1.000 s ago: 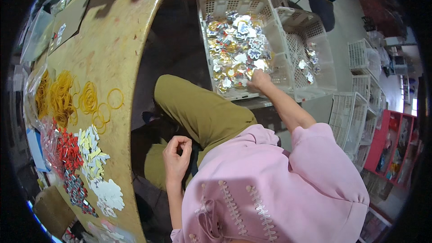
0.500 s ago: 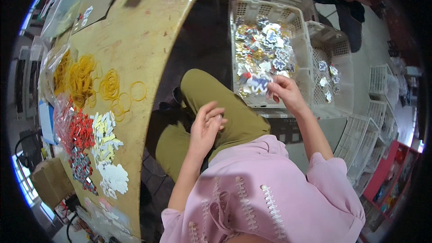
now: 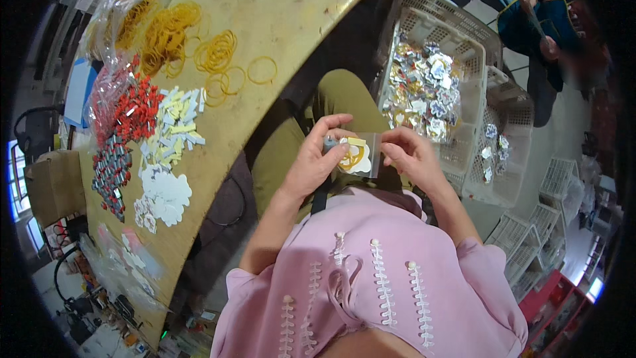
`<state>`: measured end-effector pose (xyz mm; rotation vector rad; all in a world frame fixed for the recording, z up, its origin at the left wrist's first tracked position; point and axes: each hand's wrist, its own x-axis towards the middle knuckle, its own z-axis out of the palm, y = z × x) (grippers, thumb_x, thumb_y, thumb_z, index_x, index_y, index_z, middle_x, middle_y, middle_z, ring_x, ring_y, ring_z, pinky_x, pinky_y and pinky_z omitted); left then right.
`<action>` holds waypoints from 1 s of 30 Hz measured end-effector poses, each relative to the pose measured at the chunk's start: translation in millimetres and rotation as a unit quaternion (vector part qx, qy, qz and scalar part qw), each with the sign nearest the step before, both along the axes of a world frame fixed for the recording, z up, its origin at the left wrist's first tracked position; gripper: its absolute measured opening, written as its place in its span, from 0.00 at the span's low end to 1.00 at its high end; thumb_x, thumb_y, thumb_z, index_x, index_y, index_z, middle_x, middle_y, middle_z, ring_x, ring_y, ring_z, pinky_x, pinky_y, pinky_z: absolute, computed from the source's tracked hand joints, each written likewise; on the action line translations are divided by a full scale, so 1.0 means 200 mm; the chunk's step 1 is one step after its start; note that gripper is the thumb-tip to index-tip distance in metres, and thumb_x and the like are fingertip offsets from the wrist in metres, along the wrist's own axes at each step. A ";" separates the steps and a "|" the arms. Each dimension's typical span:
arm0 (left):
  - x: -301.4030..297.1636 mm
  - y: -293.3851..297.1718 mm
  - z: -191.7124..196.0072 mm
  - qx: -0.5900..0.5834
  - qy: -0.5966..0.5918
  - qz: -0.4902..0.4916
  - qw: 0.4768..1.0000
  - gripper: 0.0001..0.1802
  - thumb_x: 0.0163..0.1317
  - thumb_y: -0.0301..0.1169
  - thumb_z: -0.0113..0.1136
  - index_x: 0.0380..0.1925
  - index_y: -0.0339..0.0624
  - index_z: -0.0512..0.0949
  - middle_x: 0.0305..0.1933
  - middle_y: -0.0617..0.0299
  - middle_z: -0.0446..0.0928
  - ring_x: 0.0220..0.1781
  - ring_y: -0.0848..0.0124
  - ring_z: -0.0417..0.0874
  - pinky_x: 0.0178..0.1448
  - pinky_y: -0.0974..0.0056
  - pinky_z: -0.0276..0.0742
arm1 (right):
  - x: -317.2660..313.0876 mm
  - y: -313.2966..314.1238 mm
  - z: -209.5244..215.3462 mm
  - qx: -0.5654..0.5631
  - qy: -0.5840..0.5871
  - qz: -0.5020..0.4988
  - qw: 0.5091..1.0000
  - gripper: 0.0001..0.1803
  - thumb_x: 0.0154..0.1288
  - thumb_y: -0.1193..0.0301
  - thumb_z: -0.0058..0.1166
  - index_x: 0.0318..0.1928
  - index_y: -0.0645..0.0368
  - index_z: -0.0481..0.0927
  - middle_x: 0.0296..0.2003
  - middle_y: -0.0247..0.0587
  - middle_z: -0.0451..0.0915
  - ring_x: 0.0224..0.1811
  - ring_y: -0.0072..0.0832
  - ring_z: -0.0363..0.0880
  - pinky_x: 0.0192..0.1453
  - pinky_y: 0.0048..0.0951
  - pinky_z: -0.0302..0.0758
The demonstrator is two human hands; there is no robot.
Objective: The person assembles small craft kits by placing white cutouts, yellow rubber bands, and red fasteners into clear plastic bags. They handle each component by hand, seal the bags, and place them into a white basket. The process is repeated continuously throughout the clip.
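Small clear packet (image 3: 358, 156), w/ a yellow rubber band and a white card piece inside, sits between our two hands above our lap, close to the chest. Left hand (image 3: 317, 159) grips its left edge, thumb and fingers pinched on it; right hand (image 3: 411, 154) pinches the right edge w/ fingertips. Both hands touch the packet, neither is nearer. Its long axis runs roughly left to right, from one hand to the other, tilted a bit. We can't tell if the packet's mouth is open or sealed.

White plastic basket (image 3: 474, 73) stands on the floor just fwd and right of our right hand, past the knee; it is near full of shiny silver-and-gold packets (image 3: 421, 89). A second white basket (image 3: 510, 179) touches it on the right, w/ only a few packets inside. More stacked baskets farther right.

To our left, a worn wooden table (image 3: 291, 20) holds loose supplies: yellow rubber bands (image 3: 215, 53), a heap of red pieces (image 3: 136, 106), pale cream strips (image 3: 175, 126), white flower-shaped cards (image 3: 165, 192), and dark grey pieces (image 3: 111, 169). These lie well apart from the hands, left-hand side.

Another person (image 3: 540, 20) sits at upper right, beyond the baskets.

We wear a pink top and olive trousers.
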<state>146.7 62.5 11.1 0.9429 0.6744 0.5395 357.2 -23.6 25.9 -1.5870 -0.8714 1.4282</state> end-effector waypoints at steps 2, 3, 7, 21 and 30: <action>-0.04 -0.03 -0.01 0.045 0.018 -0.018 0.999 0.27 0.67 0.20 0.55 0.66 0.38 0.64 0.47 0.60 0.79 0.49 0.77 0.80 0.54 0.72 0.77 | -0.04 -0.04 -0.02 -0.033 0.068 0.038 0.996 0.10 0.70 0.67 0.59 0.41 0.62 0.81 0.31 0.33 0.82 0.27 0.15 0.78 0.25 0.17 0.70; -0.06 -0.03 -0.01 0.080 0.038 -0.025 0.996 0.27 0.67 0.20 0.55 0.66 0.38 0.64 0.47 0.60 0.79 0.48 0.77 0.80 0.53 0.72 0.77 | -0.06 -0.05 -0.03 -0.045 0.103 0.059 0.992 0.09 0.70 0.67 0.59 0.39 0.61 0.80 0.30 0.32 0.82 0.26 0.14 0.77 0.23 0.17 0.69; -0.15 -0.09 -0.01 0.076 0.055 -0.019 0.995 0.27 0.66 0.21 0.57 0.65 0.39 0.66 0.46 0.61 0.80 0.45 0.77 0.81 0.50 0.72 0.78 | -0.15 -0.11 -0.01 -0.066 0.230 0.069 0.968 0.07 0.71 0.70 0.57 0.36 0.60 0.80 0.30 0.34 0.83 0.23 0.15 0.77 0.22 0.15 0.68; -0.32 -0.46 0.13 0.142 0.115 0.068 0.981 0.14 0.56 0.27 0.73 0.39 0.37 0.78 0.33 0.67 0.78 0.33 0.82 0.76 0.38 0.74 0.74 | -0.42 -0.20 -0.02 -0.022 0.195 0.092 0.976 0.10 0.71 0.67 0.59 0.34 0.58 0.77 0.25 0.30 0.79 0.21 0.14 0.77 0.22 0.14 0.69; -0.35 -0.44 0.04 0.204 0.152 0.111 0.961 0.05 0.62 0.24 0.63 0.34 0.32 0.79 0.33 0.55 0.83 0.33 0.72 0.87 0.36 0.68 0.82 | -0.46 -0.19 -0.12 0.060 0.186 0.095 0.976 0.09 0.72 0.72 0.57 0.33 0.61 0.76 0.30 0.32 0.81 0.33 0.15 0.80 0.37 0.18 0.76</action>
